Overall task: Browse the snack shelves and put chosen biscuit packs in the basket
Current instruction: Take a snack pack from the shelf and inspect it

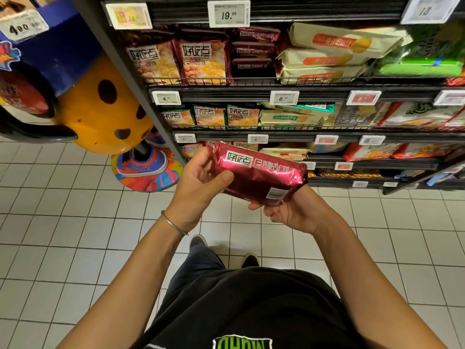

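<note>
I hold a shiny dark-red biscuit pack [259, 172] with white lettering in front of the snack shelves [289, 133], at waist height. My left hand [198, 187] grips its left end, thumb lying across the front. My right hand [289, 212] cups the pack's right end from below, fingers curled under it near the barcode. More packs of the same brand [203, 61] stand on the upper shelf. No basket is in view.
Shelves with price tags [228, 13] fill the upper right, stocked with cream [327, 56] and green [422, 56] biscuit packs. A large yellow cookie-shaped display figure [100, 107] on a colourful base [146, 172] stands at the left. White tiled floor [63, 222] lies below.
</note>
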A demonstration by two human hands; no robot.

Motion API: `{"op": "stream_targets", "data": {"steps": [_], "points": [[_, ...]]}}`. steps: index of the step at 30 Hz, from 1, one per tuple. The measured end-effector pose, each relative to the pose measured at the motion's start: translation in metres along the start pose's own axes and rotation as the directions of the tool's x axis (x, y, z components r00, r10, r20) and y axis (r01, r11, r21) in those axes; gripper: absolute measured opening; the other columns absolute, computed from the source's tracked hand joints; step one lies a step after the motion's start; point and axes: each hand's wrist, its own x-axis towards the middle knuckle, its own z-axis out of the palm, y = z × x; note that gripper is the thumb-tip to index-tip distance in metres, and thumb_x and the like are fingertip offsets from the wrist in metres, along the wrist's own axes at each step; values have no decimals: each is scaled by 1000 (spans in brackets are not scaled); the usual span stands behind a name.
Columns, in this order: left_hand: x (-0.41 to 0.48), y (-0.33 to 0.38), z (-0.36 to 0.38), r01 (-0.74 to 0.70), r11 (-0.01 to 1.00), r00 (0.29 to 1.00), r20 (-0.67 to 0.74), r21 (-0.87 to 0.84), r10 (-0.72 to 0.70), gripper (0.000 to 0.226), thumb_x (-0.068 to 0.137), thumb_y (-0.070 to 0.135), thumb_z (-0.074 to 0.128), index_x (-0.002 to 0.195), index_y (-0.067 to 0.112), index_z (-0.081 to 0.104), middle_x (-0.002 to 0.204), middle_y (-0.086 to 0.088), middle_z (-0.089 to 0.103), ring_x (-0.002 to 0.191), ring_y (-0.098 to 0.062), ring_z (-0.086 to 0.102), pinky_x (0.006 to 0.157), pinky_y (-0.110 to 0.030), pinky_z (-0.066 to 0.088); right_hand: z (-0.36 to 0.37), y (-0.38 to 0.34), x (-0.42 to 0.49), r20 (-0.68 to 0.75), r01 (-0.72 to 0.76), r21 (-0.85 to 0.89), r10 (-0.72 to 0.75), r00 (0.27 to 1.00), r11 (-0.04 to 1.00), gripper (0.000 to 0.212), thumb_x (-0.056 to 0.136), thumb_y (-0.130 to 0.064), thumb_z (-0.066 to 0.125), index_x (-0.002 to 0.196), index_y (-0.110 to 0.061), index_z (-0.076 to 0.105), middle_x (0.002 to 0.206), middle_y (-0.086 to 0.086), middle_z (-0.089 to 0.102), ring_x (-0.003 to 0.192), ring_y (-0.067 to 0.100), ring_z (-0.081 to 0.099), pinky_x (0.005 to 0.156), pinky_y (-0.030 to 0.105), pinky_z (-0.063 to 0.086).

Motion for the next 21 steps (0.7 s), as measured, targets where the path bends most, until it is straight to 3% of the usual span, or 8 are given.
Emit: {"op": "stream_targets", "data": {"steps": [4, 8, 12, 16, 19, 21], "points": [[-4, 2, -4, 9, 1000, 997, 76, 30, -11, 72, 79, 47, 84, 133, 10, 56, 126, -4, 68, 121, -20, 63, 101, -34, 52, -7, -2, -2, -5, 26, 47, -26, 1000, 999, 34, 102, -36, 53, 121, -15, 72, 105, 28, 74, 61, 17, 70, 53, 22, 58], [-7, 0, -8, 8, 999, 990, 142, 43, -14, 82, 84, 49, 78, 149, 9, 46, 145, -12, 57, 135, -27, 53, 110, -39, 49, -7, -8, -5, -15, 52, 58, -52, 999, 997, 39, 69, -50, 80, 97, -24, 84, 98, 17, 77, 68, 18, 73, 53, 23, 59], [-11, 0, -3, -30, 1000, 997, 66, -7, 30, 77, 84, 71, 65, 146, 28, 52, 149, -6, 55, 137, -27, 52, 107, -37, 50, -7, -8, -4, -107, 76, 40, -72, 992, 996, 68, 63, -51, 87, 119, -17, 71, 100, 9, 80, 83, 20, 79, 55, 27, 60], [-11, -1, -5, -134, 990, 989, -56, 54, 137, 39, 100, 43, 58, 133, 24, 65, 143, -12, 59, 136, -30, 53, 94, -27, 54, -9, -6, -2, -117, 95, 23, -92, 989, 995, 70, 59, -54, 95, 116, -19, 75, 110, 11, 79, 91, 20, 79, 61, 28, 61], [-11, -3, -9, -138, 984, 988, -49, 112, 145, 31, 106, 27, 51, 132, 16, 65, 133, -9, 66, 126, -23, 62, 88, -23, 56, -10, -4, -4, -94, 97, 22, -95, 991, 995, 56, 60, -55, 95, 105, -24, 82, 114, 11, 78, 95, 21, 78, 64, 29, 62], [-13, -4, -10, -128, 983, 990, -51, 131, 135, 32, 107, 27, 49, 132, 17, 65, 128, -6, 69, 121, -21, 64, 87, -23, 56, -9, -3, -5, -110, 92, 52, -86, 990, 994, 52, 68, -52, 90, 110, -23, 79, 115, 12, 78, 96, 22, 78, 66, 30, 63]]}}
